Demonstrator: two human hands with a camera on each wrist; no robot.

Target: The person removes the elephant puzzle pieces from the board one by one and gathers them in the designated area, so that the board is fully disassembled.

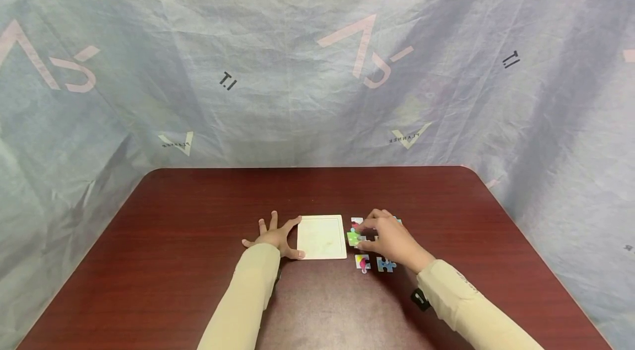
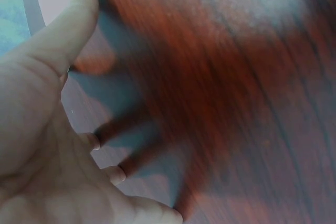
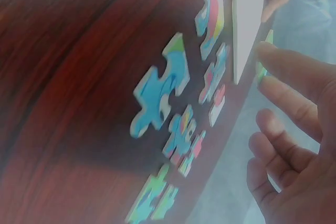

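A pale square puzzle tray (image 1: pixel 321 237) lies flat on the table. My left hand (image 1: pixel 272 237) is spread at its left side, thumb and index finger touching the near and far left corners, the other fingers fanned out to the left. To the right of the tray, my right hand (image 1: pixel 394 240) pinches a green puzzle piece (image 1: pixel 354 238) between thumb and fingertips. In the right wrist view the green piece is partly hidden by the fingers, close beside the tray (image 3: pixel 248 24). The remaining fingers of that hand are curled in.
Loose puzzle pieces lie around and under the right hand, among them a yellow-and-pink piece (image 1: pixel 362 262), a blue piece (image 1: pixel 385 265) and a red-and-white piece (image 1: pixel 356 222). The dark red table (image 1: pixel 198 201) ends at a grey printed cloth (image 1: pixel 297 91) behind.
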